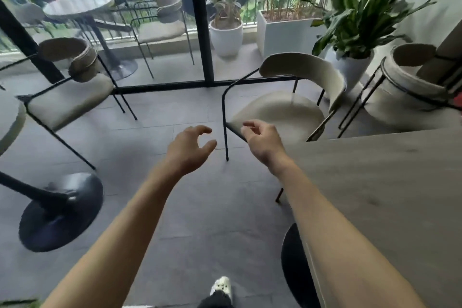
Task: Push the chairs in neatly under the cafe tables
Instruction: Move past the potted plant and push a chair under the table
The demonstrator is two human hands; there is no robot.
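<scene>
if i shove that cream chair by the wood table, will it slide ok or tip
The cream chair would probably slide rather than tip: its thin black metal legs splay wide under a low seat. It looks light for its size, given the slim frame. On the smooth grey floor tiles the narrow leg tips may skid or chatter, so push low, at the seat edge.

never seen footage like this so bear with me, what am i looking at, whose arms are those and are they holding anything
This is one picture from a camera worn on a person's head, looking forward and down, so the two bare arms are the wearer's own. Both hands are open and empty: the left hand hangs over the floor, while the right hand is right at the front edge of a cream chair. That chair stands beside a wooden table on the right, whose visible top is bare. More chairs and potted plants stand around.
</scene>
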